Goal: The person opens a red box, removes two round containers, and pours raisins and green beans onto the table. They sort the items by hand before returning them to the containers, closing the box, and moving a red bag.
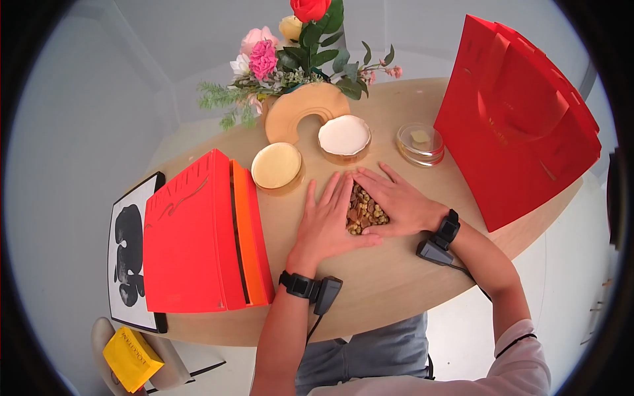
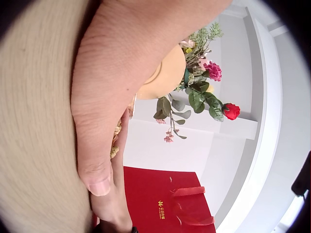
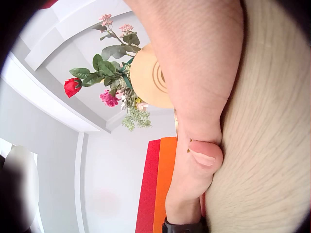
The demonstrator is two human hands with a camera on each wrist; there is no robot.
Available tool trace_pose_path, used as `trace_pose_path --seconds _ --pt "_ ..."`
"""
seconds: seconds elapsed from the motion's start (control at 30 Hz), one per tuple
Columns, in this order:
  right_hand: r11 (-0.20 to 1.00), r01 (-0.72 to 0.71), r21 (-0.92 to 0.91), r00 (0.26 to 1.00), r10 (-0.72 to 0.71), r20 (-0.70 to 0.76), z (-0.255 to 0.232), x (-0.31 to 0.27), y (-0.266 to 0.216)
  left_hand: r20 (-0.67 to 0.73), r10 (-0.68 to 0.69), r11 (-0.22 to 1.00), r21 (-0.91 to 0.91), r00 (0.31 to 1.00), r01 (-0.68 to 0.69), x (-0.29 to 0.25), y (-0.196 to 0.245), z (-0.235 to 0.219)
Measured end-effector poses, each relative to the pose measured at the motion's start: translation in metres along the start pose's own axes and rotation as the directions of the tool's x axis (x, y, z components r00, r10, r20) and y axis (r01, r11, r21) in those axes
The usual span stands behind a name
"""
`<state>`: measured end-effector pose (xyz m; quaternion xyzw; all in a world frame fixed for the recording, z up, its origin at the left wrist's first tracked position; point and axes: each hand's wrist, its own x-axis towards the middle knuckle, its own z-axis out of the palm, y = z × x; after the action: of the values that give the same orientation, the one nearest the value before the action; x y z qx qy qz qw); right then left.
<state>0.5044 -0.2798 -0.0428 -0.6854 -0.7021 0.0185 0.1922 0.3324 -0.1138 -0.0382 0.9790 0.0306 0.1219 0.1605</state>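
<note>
A small pile of dried mixed pieces (image 1: pixel 365 211), brown and yellowish, lies on the wooden table (image 1: pixel 370 284). My left hand (image 1: pixel 328 224) borders it on the left, palm down with fingers extended. From the other side my right hand (image 1: pixel 403 206) hems it in, fingers also straight. The fingertips come together at the far end of the pile, and the thumbs meet at the near end. In the left wrist view, some pieces (image 2: pixel 115 141) show between the hands. The right wrist view hides most of the pile behind the right hand (image 3: pixel 194 73).
Beyond the hands stand two round gold-sided containers, one cream-topped (image 1: pixel 277 165), one white (image 1: pixel 344 135), and a clear round dish (image 1: pixel 430 153). A tan arch (image 1: pixel 281 112) and flowers (image 1: pixel 263 59) are behind. A red box (image 1: pixel 188 244) flanks the left, a red bag (image 1: pixel 502 132) the right.
</note>
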Motion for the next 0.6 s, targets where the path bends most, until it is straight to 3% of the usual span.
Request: trace_pose_path --seconds 0.6 --pt "1.000 -0.007 0.002 1.000 0.007 0.010 -0.0012 0.0005 -0.0010 0.009 -0.009 1.000 -0.009 1.000 0.009 0.0011 -0.0006 0.0012"
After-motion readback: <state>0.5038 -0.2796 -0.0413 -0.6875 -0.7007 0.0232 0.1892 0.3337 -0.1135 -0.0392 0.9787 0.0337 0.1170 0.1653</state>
